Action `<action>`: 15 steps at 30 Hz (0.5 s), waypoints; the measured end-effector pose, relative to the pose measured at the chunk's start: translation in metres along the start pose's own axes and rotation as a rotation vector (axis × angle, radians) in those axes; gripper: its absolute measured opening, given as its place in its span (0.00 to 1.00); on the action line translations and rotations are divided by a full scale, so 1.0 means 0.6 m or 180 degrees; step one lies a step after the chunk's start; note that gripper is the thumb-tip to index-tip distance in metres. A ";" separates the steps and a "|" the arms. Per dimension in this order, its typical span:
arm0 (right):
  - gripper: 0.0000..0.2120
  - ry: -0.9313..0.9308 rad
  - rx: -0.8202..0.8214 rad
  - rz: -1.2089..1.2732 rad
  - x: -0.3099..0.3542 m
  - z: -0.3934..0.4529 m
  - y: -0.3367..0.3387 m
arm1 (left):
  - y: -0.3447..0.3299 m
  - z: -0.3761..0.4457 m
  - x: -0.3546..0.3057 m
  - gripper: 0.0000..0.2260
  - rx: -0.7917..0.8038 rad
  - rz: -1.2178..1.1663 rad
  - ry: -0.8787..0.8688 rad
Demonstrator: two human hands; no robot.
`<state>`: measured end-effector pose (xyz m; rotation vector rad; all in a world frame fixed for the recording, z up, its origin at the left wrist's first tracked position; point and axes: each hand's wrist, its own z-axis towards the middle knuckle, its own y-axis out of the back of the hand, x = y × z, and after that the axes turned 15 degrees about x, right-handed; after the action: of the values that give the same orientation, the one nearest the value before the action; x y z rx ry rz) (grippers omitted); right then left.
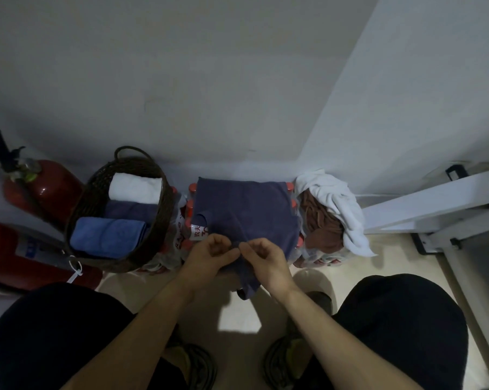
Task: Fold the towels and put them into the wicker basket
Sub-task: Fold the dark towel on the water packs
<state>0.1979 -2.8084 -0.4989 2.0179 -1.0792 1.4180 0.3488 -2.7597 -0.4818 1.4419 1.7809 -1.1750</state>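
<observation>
Fingers [232,250] of both hands pinch navy towel [246,209] (grip partly hidden).

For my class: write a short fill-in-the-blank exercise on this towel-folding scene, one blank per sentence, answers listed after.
1. The wicker basket already holds ____ folded towels.
2. Both hands, left hand and right hand, pinch the ____ towel.
3. The unfolded white towel lies on a ____ one.

Answers: three; dark blue; brown
</observation>
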 end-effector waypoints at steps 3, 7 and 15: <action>0.03 0.0367 0.0294 0.0070 0.012 -0.008 0.003 | -0.004 -0.001 -0.012 0.08 -0.0250 -0.0526 -0.0254; 0.13 0.0660 0.0484 -0.0428 0.018 -0.005 0.012 | -0.009 -0.007 -0.027 0.09 -0.0280 -0.0979 -0.0486; 0.10 0.0617 0.0381 -0.0447 0.027 -0.004 0.011 | 0.008 -0.016 -0.029 0.09 -0.0448 0.1531 -0.0887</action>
<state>0.1942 -2.8161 -0.4836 1.9463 -0.7727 1.5979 0.3593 -2.7593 -0.4640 1.4353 1.2122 -0.9228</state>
